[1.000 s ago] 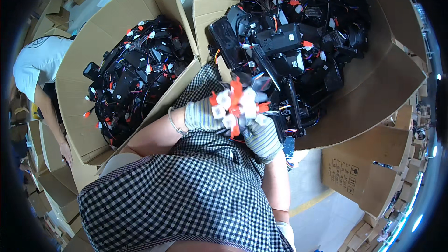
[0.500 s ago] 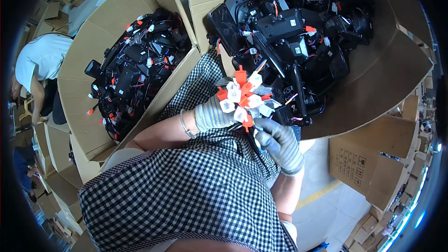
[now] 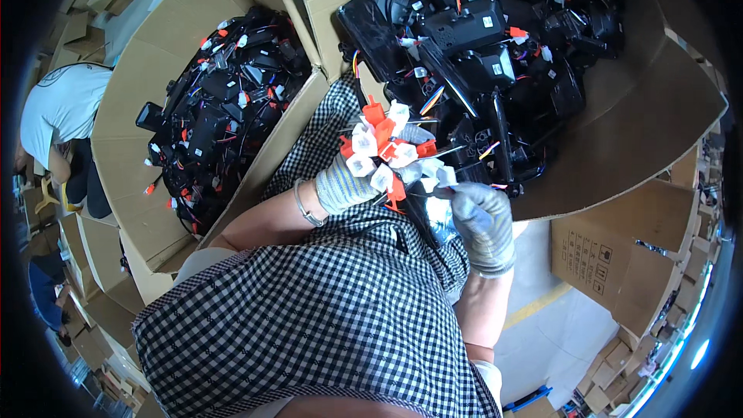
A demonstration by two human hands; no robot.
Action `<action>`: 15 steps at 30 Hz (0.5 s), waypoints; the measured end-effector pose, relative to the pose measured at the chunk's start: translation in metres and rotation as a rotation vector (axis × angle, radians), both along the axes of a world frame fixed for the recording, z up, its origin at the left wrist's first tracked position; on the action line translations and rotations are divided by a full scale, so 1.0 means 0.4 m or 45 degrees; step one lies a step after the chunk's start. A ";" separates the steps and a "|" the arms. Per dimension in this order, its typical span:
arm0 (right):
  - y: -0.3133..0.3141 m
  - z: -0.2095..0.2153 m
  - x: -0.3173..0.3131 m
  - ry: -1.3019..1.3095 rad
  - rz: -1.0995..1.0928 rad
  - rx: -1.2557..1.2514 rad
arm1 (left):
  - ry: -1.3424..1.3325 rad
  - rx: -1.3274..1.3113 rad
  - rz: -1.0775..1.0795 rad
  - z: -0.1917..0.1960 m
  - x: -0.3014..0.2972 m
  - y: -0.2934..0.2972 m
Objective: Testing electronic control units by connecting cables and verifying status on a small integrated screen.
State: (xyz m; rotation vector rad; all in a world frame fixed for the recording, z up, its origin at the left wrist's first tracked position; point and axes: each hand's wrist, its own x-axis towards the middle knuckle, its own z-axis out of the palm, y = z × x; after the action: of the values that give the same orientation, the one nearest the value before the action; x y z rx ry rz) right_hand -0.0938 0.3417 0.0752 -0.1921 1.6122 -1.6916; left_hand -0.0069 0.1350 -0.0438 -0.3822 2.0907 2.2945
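My left hand (image 3: 343, 183), in a grey knit glove with a metal bangle at the wrist, is closed round a bunch of wires ending in red and white plastic connectors (image 3: 385, 147). The connectors fan out above the fist. My right hand (image 3: 481, 224), also gloved, pinches a thin dark wire (image 3: 433, 193) that runs out of the bunch at its lower right. Both hands are held above my lap, over a black-and-white checked garment (image 3: 325, 317), just in front of the right-hand cardboard box (image 3: 619, 155).
Two big open cardboard boxes hold heaps of black electronic housings with wires: one on the left (image 3: 155, 77), one on the right. A person in a white shirt (image 3: 62, 108) bends at the far left. More cartons (image 3: 611, 255) stand on the floor at right.
The bunch of connectors has stayed in my left hand. My right hand has slid down and to the right along a wire, away from the bunch. The view shifted slightly.
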 end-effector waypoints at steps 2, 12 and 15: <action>-0.010 0.002 -0.005 -0.104 0.024 0.059 | 0.076 -0.103 -0.045 -0.002 0.004 -0.001; -0.042 -0.038 -0.010 -0.402 0.015 -0.136 | 0.461 -0.631 -0.227 0.021 0.033 -0.011; -0.073 -0.028 0.019 -0.126 -0.074 0.071 | 0.580 -0.817 -0.273 0.047 0.029 -0.034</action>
State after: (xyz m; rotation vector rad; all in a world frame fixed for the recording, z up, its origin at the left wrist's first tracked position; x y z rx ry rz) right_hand -0.0864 0.3124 0.0641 -0.0336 1.6032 -1.6711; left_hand 0.0046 0.1213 -0.0249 0.3960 2.8848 1.6535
